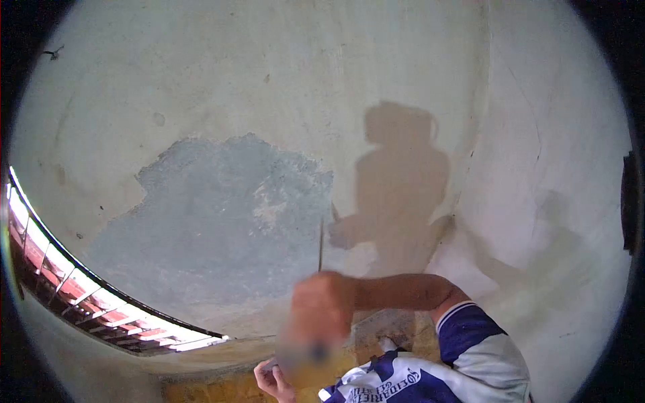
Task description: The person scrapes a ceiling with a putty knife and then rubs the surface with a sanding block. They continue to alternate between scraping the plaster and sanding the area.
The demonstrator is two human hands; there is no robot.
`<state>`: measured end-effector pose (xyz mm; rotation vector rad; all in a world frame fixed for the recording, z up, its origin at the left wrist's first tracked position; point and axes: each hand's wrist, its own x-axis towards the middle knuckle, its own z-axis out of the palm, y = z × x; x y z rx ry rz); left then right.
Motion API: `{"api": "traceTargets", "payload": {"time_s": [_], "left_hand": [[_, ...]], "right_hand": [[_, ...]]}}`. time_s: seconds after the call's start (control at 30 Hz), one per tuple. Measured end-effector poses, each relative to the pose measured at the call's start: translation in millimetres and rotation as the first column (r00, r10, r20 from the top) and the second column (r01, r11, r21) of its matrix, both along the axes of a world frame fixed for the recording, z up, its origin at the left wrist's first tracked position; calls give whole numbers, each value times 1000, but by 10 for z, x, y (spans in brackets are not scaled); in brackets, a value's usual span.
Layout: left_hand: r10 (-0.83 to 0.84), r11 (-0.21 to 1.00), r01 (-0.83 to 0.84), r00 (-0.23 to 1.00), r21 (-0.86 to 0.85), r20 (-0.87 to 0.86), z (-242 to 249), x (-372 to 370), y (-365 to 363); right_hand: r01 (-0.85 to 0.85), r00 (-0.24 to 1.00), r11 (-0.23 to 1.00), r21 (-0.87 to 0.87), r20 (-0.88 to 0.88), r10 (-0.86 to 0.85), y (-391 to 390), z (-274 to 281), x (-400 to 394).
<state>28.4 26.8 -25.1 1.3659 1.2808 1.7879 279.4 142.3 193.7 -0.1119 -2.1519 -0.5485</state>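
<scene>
Nearby, the left hand (275,385) bends its fingers; what they pinch, I cannot tell. Above them, blur hides whether the right hand (324,301) grips the thin upright strip (321,245) just over its knuckles. Beyond those fingers, leftward, a grey patch (208,195) marks the pale wall (269,67).

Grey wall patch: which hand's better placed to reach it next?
Likely right: the right hand is raised near the grey patch's lower right edge, a thin strip showing above it; the left hand sits lower down.
</scene>
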Motion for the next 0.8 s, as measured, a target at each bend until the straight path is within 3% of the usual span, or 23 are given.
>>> {"api": "traceTargets", "payload": {"time_s": [0.03, 0.13, 0.23, 0.27, 0.33, 0.4, 0.5, 0.53, 0.57, 0.6, 0.7, 0.73, 0.77, 0.8], "left_hand": [[-4, 1000, 4, 1000, -15, -13, -32, -36, 7], [-28, 999, 29, 999, 27, -30, -100, -132, 7], [-50, 998, 50, 998, 32, 26, 34, -48, 91], [-67, 998, 66, 996, 13, 65, 51, 19, 103], [-89, 996, 89, 995, 6, 53, -92, -18, 167], [-36, 999, 35, 998, -34, -54, 24, -10, 125], [-34, 999, 36, 995, 25, -95, -69, -87, 143], [-32, 999, 34, 999, 37, -41, -122, -70, 168], [-63, 998, 64, 998, 25, -18, -172, -48, 191], [-93, 996, 93, 996, 8, 3, -204, -64, 197], [-97, 994, 97, 995, -41, -9, -221, -54, 161], [-85, 995, 84, 996, -54, -26, -195, -60, 151], [-90, 996, 89, 996, -31, -12, -158, -34, 162], [-95, 995, 95, 995, -9, 6, -107, 4, 163]], "right_hand": [[10, 1000, 997, 78, 4, -10, -117, 17, -28], [255, 966, 951, 177, -89, -243, 743, -166, 299], [-28, 992, 994, -104, -122, 15, 487, -384, 184], [-164, 980, 977, -133, -133, 146, 207, -313, 40], [-160, 984, 984, -80, 60, 165, 277, -603, -163], [-62, 996, 992, -110, -75, 54, 506, -603, 63], [289, 954, 957, -25, -77, -290, 633, -511, 331], [1, 992, 999, -37, -126, -5, 456, -452, 272], [-129, 984, 987, -94, -134, 116, 197, -414, 102], [-118, 993, 993, 26, -15, 118, -43, -361, -10], [-156, 986, 979, -128, 40, 163, 222, -761, -69], [2, 998, 999, -52, -70, -6, 529, -887, 122], [240, 970, 970, 26, 39, -241, 587, -905, 225], [192, 981, 981, 23, 9, -193, 558, -906, 208]]}}
